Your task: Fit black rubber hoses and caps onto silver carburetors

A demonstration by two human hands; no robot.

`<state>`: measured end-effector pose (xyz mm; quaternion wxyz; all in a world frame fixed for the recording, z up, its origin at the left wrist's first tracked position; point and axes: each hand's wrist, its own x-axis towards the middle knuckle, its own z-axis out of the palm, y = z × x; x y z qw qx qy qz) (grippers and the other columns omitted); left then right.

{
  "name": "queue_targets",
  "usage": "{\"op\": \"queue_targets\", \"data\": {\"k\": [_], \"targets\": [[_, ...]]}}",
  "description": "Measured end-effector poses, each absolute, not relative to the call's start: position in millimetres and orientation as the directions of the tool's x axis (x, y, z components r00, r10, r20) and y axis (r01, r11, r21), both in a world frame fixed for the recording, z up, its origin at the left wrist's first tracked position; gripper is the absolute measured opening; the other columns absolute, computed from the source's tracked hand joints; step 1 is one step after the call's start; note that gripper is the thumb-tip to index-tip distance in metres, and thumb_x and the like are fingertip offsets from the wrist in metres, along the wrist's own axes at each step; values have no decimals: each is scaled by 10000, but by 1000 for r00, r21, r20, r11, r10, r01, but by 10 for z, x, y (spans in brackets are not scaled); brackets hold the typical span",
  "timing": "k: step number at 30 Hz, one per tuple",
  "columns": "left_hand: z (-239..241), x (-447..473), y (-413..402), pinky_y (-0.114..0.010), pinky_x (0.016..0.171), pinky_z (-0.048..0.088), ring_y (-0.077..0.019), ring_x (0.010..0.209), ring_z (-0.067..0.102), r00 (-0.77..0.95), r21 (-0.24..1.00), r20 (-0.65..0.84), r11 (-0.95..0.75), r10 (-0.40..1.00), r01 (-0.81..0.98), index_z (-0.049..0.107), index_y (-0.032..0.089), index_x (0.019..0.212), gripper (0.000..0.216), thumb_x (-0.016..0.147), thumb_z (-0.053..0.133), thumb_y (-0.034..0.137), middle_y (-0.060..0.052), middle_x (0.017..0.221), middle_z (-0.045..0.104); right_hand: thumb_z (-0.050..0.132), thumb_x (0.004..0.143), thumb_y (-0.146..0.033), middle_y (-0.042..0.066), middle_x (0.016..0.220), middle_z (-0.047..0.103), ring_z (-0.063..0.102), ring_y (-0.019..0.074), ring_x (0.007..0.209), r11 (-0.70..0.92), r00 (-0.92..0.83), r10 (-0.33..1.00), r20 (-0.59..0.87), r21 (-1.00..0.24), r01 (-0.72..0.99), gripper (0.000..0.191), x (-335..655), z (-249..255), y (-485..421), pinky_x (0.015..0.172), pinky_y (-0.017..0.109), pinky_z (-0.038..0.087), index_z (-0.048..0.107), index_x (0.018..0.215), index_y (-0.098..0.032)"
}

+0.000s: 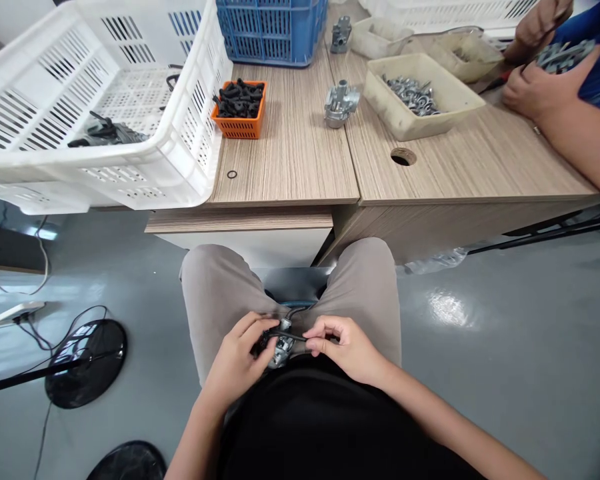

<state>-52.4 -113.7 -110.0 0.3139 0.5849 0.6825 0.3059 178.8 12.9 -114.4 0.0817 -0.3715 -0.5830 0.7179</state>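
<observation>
My left hand (247, 350) is closed around a small metal carburetor (281, 352) held low over my lap. A thin black rubber hose (293, 335) runs from the carburetor toward the right. Its free end is pinched between the thumb and fingers of my right hand (337, 343). Another short black hose (295, 311) curves up from the carburetor's far side. My left fingers hide part of the carburetor and of a black piece on it.
On the table stand an orange basket (240, 127) of black rubber parts, a carburetor body (341, 105), a cream bin (425, 123) of metal parts and a white crate (145, 167). A black ring (232, 175) lies near the edge. A co-worker's hands (545, 87) hold metal parts at right.
</observation>
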Motion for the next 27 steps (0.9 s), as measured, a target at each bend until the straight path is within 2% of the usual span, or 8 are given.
{"op": "queue_targets", "data": {"k": [2,5,10,12,16,20,24,27], "targets": [[-1072,-534,-1110,-352,959,633,-194,1065,698,-84,753,-61,101,995,650,710,244,1254,248,1038,596,290,-73,1110,662,791,909,-436,36,767,739,693,182,764,-348,-728,503,-465,-881,321,285,1807,-1152,144,792,307,521,733,890,-157],[-1043,-580,-1089,-321,890,637,-169,955,700,-68,730,-85,109,994,674,708,248,1307,295,1049,579,310,-63,1069,653,811,886,-471,32,751,728,691,178,741,-394,-736,467,-490,-861,323,331,1834,-1180,163,769,301,519,728,908,-152],[-1024,-669,-1096,-287,809,648,-182,973,706,-98,738,-131,163,986,655,710,219,1311,321,1042,589,346,-83,1123,676,795,906,-459,28,763,721,675,161,736,-363,-733,514,-445,-887,284,317,1905,-1221,227,768,294,508,723,926,-151],[-1025,-689,-1093,-289,845,644,-176,991,707,-81,749,-150,166,985,641,721,245,1306,308,1052,578,344,-77,1164,684,792,910,-459,25,764,717,671,158,736,-354,-744,510,-430,-894,274,313,1930,-1249,242,765,290,508,721,923,-154],[-1051,-695,-1075,-327,961,626,-183,1075,707,-23,733,-164,137,986,666,655,302,1433,380,1068,549,312,-76,1264,692,815,888,-453,26,770,722,684,162,736,-386,-770,455,-447,-878,282,310,1953,-1345,212,753,279,514,723,910,-157],[-1117,-694,-1080,-384,1084,580,-208,1242,657,32,717,-89,41,996,696,676,320,1407,374,1066,546,242,-57,1343,706,806,901,-437,30,771,731,691,164,742,-394,-787,419,-452,-872,291,289,1973,-1484,197,761,277,514,733,931,-158],[-1191,-727,-1120,-381,1086,575,-198,1249,657,71,750,25,-65,997,658,677,329,1410,395,1049,588,196,-40,1333,735,829,871,-484,31,779,724,689,159,725,-397,-754,469,-460,-872,285,351,1983,-1684,266,730,270,506,740,936,-150],[-1215,-761,-1147,-392,1117,566,-200,1271,661,58,780,56,-80,997,621,700,325,1377,384,1031,620,178,-34,1314,753,863,822,-521,29,773,720,683,152,714,-429,-775,433,-460,-861,272,408,1928,-1829,300,731,271,512,745,931,-146]]}}
